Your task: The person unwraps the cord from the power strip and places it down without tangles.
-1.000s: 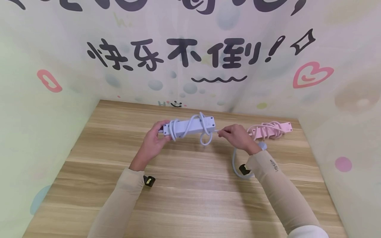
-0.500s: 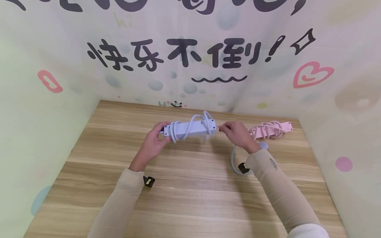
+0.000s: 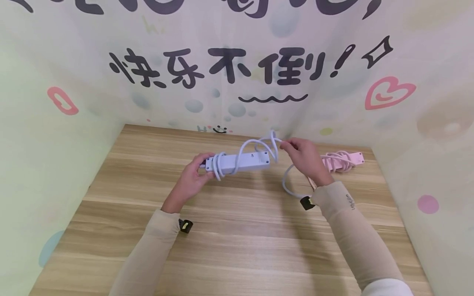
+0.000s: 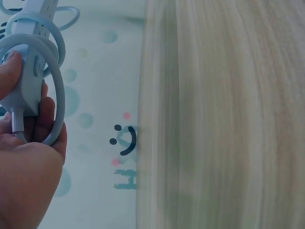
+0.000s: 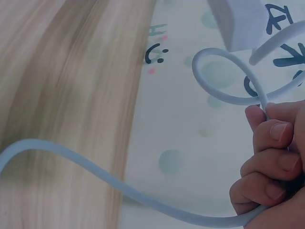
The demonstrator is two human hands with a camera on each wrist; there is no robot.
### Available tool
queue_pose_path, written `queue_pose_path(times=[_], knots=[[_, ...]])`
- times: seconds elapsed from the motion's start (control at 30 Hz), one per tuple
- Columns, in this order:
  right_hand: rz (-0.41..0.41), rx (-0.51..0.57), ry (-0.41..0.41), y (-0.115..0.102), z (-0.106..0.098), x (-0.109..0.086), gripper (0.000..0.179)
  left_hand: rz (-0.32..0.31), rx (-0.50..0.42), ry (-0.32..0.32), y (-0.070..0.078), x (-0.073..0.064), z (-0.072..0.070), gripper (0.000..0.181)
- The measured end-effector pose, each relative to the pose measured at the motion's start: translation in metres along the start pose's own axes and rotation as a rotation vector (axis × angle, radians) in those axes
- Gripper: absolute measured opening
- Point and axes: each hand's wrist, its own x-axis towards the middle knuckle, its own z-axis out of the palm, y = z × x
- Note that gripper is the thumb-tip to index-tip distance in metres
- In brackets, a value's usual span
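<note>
Blue cord; far end out of sight

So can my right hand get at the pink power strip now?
Probably, after letting go: your right hand holds the pale blue cord, but the pink power strip looks close by.

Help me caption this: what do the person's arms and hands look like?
The left sleeve and right sleeve are beige; the right one has dark lettering near its cuff and white fabric farther up. A small black device shows by each wrist. The left hand and right hand are ungloved.
</note>
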Motion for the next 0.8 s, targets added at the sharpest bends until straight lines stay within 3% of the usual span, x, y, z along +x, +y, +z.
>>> queue_pose_path(times=[0.3,0.67,0.8], knots=[[-0.027,0.004,0.069,-0.011,-0.015,-0.006,0.037,-0.005,0.005,0.017,-0.001,0.000,0.000,0.055],[0.093,0.025,0.083,0.001,-0.036,-0.021,0.044,-0.033,0.020,0.079,-0.008,0.002,-0.011,0.052],[0.092,0.054,0.059,0.008,-0.035,-0.029,0.042,-0.024,0.010,0.096,-0.008,0.002,-0.012,0.051]])
